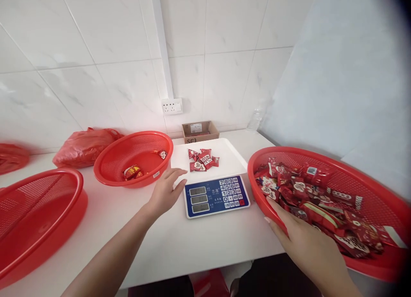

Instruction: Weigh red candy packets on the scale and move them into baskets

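My left hand (167, 192) hovers at the left edge of a digital scale (210, 189), fingers apart and nothing between them. Several red wrapped candies (204, 159) lie in a small heap on the scale's white pan (180, 162). On the right, my right hand (298, 228) grips the near-left rim of a red plastic basket (266, 213), thumb and fingers on either side of the rim. Inside that basket is a pile of red candy packets (321, 207) of mixed sizes. The basket's left rim reaches close to the scale's right side.
Another red basket (141, 136) behind my left hand holds a few candies (132, 172). A third red basket (75, 177) stands at the far left. Behind them lies a red plastic bag (86, 148). A cardboard box (201, 136) sits by the tiled wall, below a socket (172, 106).
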A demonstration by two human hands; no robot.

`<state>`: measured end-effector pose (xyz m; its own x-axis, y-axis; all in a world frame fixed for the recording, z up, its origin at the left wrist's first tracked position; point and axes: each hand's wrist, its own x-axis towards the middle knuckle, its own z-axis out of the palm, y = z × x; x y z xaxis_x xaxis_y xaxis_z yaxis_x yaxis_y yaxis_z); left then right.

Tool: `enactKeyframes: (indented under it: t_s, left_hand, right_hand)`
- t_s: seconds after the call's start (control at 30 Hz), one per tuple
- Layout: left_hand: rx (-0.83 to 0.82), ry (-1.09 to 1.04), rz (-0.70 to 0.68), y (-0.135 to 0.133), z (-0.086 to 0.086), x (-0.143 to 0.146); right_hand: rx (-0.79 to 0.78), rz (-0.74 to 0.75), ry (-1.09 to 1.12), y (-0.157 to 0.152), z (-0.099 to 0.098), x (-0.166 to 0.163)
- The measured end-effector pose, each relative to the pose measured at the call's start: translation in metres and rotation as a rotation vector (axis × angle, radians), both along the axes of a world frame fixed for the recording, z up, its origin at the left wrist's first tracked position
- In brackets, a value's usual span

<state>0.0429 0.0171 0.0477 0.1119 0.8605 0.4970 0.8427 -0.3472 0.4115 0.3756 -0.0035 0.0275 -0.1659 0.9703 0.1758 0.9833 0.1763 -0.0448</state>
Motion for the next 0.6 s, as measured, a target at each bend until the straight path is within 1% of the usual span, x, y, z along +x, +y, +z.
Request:
enactKeyframes:
  t_s: [0.07, 0.17, 0.23, 0.33, 0.4, 0.5, 0.6]
  left_hand:
    - [-0.036, 0.091, -0.082, 0.018, 0.009, 0.008]
    - [-0.091, 0.212, -0.157, 0.044, 0.011, 0.019]
    - [-0.151, 0.286, -0.143, 0.056, 0.008, 0.026]
    - [-0.221, 0.336, -0.102, 0.061, 0.001, 0.032]
    - [-0.227, 0.34, -0.09, 0.059, -0.002, 0.034]
    - [-0.211, 0.336, -0.062, 0.059, -0.001, 0.038]
    - [-0.198, 0.33, -0.029, 0.069, 0.001, 0.044]
  right_hand:
    - [-0.003, 0.005, 0.005, 0.0, 0.0, 0.001]
    - [-0.034, 0.018, -0.002, 0.0, 0.0, 0.003]
    - [-0.048, 0.031, -0.006, 0.001, 0.0, 0.004]
    - [-0.038, 0.054, 0.005, 0.0, -0.002, 0.006]
    - [-0.016, 0.07, 0.014, 0.0, -0.004, 0.007]
    - [0.003, 0.083, 0.026, 0.0, -0.006, 0.008]
    - [0.005, 0.085, 0.046, 0.001, -0.005, 0.007]
